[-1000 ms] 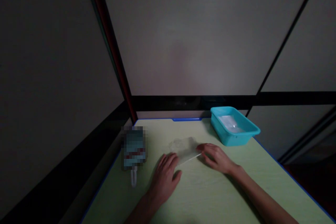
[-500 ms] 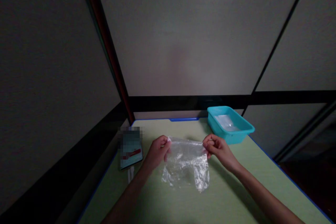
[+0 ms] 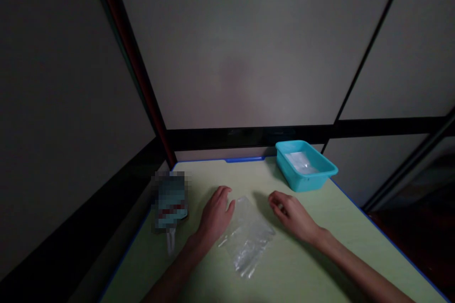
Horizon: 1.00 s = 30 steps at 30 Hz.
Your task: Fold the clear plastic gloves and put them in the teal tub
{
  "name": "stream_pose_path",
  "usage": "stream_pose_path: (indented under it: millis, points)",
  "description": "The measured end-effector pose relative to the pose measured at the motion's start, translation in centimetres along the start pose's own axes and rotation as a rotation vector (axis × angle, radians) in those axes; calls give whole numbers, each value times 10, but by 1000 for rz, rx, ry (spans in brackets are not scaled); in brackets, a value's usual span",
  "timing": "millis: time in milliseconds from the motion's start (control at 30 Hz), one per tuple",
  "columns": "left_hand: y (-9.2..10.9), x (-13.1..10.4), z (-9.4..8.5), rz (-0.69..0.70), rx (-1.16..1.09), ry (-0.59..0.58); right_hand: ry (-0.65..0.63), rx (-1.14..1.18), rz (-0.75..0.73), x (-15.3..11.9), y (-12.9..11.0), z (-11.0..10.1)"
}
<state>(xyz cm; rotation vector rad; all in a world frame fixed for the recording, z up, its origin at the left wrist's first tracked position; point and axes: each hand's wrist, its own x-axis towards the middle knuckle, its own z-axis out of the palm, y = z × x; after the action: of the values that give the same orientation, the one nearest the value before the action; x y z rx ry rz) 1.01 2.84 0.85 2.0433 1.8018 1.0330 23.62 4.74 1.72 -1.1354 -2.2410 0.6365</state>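
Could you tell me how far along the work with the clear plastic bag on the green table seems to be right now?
Done: one clear bag already lies in the teal bin. In hand: nothing is gripped; another clear plastic bag lies flat on the green table, the left hand open at its edge, the right hand open just beside it. Left: this bag is not yet in the bin.

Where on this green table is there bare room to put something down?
The widest bare patch of the pale green table lies right of the right hand, below the turquoise plastic tub. Another runs along the far edge, between the blurred teal packet and the tub. The middle is crowded: the crumpled clear plastic bag lies beside the left hand.
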Motion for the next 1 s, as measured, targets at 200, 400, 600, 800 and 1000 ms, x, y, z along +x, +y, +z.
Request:
stream_pose_path:
  millis: [200, 400, 600, 800, 1000]
  points:
    - [9, -42, 18, 105, 295, -197, -245, -258, -348, 28, -2, 36]
    - [2, -55, 29, 166, 466, -208, -329, -358, -401, 30, 5, 56]
    - [-3, -56, 31, 194, 567, -178, -358, -405, -407, 27, 7, 55]
    - [-3, -59, 32, 197, 623, -160, -359, -410, -406, 26, 5, 55]
    - [-3, -60, 33, 175, 620, -164, -355, -429, -402, 25, 4, 54]
